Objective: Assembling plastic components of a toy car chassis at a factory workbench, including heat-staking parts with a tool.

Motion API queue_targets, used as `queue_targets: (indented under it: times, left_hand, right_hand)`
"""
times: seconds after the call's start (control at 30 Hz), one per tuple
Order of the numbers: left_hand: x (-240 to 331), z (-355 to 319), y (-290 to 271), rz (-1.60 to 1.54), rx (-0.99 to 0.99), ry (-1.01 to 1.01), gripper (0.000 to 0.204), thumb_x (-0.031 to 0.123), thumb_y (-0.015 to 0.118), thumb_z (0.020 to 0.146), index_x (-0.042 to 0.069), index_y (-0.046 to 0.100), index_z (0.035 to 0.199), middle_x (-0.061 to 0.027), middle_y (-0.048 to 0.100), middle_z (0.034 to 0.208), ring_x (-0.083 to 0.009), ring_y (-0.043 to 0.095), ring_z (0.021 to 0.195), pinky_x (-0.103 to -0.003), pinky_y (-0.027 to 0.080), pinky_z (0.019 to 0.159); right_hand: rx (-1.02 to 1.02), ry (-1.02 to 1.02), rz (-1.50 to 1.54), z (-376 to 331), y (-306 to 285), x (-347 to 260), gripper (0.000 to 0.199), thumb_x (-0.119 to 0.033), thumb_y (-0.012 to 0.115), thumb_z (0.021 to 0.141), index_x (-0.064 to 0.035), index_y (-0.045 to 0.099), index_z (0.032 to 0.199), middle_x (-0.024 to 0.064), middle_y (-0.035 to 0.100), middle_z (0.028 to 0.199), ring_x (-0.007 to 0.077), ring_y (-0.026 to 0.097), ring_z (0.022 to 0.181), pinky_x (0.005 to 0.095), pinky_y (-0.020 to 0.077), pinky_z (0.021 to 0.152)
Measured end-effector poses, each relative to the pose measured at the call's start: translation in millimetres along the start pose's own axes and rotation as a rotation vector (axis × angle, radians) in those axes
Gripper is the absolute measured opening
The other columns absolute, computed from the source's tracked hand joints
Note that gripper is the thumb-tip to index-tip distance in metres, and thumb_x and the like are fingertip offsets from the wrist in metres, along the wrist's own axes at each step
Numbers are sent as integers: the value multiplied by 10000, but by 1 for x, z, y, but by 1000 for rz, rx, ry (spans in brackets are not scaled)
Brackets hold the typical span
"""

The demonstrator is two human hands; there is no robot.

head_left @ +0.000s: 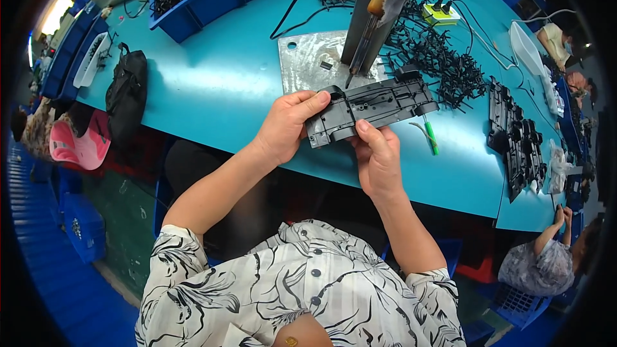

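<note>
You're in a factory assembly workshop. Giveaways: your long teal workbench (pixel 212 87) across mid-frame, a soldering iron (pixel 364 42) pointing down beside a grey post (pixel 357 16) top center, loose black plastic parts (pixel 443 61) heaped upper right of center, a blue parts bin (pixel 225 0) upper left, moulded black chassis plates (pixel 505 119) grouped at right, a power strip (pixel 441 15) near the top, plus a seated co-worker (pixel 538 270) lower right.

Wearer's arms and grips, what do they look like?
Left grip and right grip: human, ungloved. Left forearm and right forearm bare, no cables. Left sleeve and right sleeve short, white, black line-drawn pattern, matching the dark-buttoned shirt.
</note>
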State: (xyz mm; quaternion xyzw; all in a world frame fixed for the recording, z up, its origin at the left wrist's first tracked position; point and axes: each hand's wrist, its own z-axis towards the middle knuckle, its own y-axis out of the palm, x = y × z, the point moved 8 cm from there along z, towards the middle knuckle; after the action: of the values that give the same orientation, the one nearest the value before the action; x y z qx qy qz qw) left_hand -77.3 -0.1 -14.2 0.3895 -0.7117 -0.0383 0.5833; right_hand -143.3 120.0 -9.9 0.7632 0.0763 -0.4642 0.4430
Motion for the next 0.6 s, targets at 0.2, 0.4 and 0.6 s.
queue_targets:
  times: [0.2,0.4,0.6]
  left_hand:
    - [12,11,-6,60,-5,72,289,236,631,899,-35,619,997,-69,645,901,-116,613,786,-262,522,704]
    - [19,14,-4,88,-29,150,262,231,633,895,-26,641,945,-50,644,850,-92,596,749,-234,500,694]
    - [21,13,-6,105,-28,180,239,223,626,898,-15,648,911,-38,641,826,-79,581,726,-221,487,678]
  right_hand:
    - [-1,-57,1,11,-6,6,320,-156,618,862,8,536,1125,62,611,1035,146,572,942,308,431,866]
    - [-14,-93,34,12,-2,4,341,-163,636,857,-8,531,1142,55,602,1060,149,563,971,308,426,892]
    - [4,-88,31,11,-1,5,336,-166,647,851,-6,538,1125,53,608,1040,146,572,947,304,436,882]
